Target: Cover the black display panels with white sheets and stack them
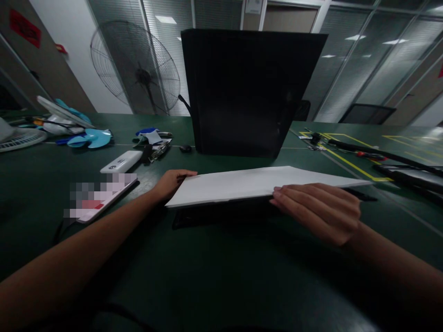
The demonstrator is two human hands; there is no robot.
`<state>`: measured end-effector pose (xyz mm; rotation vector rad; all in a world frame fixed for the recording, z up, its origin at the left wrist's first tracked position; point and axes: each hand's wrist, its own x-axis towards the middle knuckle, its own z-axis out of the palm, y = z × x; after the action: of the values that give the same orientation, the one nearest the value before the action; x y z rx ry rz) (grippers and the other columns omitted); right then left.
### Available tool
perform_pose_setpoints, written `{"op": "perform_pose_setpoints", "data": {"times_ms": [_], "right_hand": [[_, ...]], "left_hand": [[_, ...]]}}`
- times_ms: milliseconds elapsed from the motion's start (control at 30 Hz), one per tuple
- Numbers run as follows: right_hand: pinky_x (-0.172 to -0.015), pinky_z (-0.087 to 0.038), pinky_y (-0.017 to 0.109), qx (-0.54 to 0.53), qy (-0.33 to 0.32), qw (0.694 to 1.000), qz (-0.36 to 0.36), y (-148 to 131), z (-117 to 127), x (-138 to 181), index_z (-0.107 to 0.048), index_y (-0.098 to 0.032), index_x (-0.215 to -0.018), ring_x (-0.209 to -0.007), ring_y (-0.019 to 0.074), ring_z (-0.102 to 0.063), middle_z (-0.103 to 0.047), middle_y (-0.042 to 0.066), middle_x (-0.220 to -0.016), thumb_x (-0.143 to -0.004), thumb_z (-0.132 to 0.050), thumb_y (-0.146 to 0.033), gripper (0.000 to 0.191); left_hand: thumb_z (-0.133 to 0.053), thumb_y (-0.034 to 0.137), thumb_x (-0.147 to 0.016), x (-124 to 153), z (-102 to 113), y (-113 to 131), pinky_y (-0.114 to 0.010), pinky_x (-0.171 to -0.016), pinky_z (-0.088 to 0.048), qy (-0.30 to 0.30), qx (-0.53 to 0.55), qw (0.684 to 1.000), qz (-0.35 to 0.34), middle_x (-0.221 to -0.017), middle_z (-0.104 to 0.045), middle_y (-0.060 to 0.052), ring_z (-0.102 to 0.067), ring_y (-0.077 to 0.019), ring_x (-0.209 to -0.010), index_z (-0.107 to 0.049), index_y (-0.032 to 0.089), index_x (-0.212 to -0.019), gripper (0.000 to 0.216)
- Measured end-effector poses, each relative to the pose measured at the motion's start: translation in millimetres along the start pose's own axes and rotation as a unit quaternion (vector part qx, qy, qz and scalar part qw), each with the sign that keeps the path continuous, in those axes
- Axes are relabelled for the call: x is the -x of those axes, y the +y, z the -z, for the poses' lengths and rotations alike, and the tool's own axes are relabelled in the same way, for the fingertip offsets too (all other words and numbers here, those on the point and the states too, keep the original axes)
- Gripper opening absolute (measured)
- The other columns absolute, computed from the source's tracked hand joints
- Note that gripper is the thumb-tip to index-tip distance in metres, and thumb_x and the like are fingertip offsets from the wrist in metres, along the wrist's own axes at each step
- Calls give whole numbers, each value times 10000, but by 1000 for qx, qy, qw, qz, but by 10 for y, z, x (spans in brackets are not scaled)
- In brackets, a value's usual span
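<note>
A white sheet [249, 183] is lifted a little above a flat black board [221, 213] lying on the dark green table [214, 276]. My left hand [171, 182] grips the sheet's left edge, fingers curled over it. My right hand [318, 210] rests on the sheet's front right edge with its fingers held together and bent over the edge. Behind the sheet a tall stack of black boards [245, 92] stands upright.
A phone [100, 196] and a white power bank [122, 162] lie at the left, with blue fan parts [90, 137] and small tools [155, 145] behind them. A standing fan [136, 69] is at the back. Black cables and yellow floor-tape lines [349, 161] run along the right.
</note>
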<state>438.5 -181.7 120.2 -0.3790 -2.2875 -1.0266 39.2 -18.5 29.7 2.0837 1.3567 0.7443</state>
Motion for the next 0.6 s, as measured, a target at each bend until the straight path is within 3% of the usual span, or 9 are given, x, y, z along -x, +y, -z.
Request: {"op": "perform_pose_setpoints", "data": {"times_ms": [167,333,467,600], "right_hand": [[-791,-575,326,19,51,995,-84,165,-195,204,-682,-106,-1186,-917,197,-728,-772,92,-1016,-822,-823,-118,390],[-798,-573,329,-17,27,998,-49,160,-397,422,-661,-150,-1186,-944,195,-701,-744,80,-1034,-880,-766,-162,324],[-713,-518,270,4,-5,994,-111,157,-313,390,-678,-168,-1135,-846,152,-670,-704,48,-961,-898,-681,-77,255],[-670,-482,260,28,-45,987,-154,223,-77,230,-696,-169,-1084,-775,134,-641,-673,33,-920,-918,-677,-125,173]], "left_hand": [[-677,382,-830,54,-34,127,-504,-1173,-458,-21,-74,997,-23,-1421,-685,-23,-635,-338,-1327,-732,290,-1343,524],[-609,340,-873,56,-53,122,-465,-1197,-448,-19,-100,993,-57,-1411,-684,30,-611,-302,-1363,-748,320,-1319,468],[-560,306,-880,51,-51,104,-436,-1221,-414,-29,-127,989,-74,-1428,-672,50,-605,-271,-1371,-736,329,-1336,490],[-518,412,-941,75,-41,149,-423,-1208,-421,-36,-135,988,-63,-1497,-629,-1,-592,-270,-1385,-655,273,-1439,536]]}}
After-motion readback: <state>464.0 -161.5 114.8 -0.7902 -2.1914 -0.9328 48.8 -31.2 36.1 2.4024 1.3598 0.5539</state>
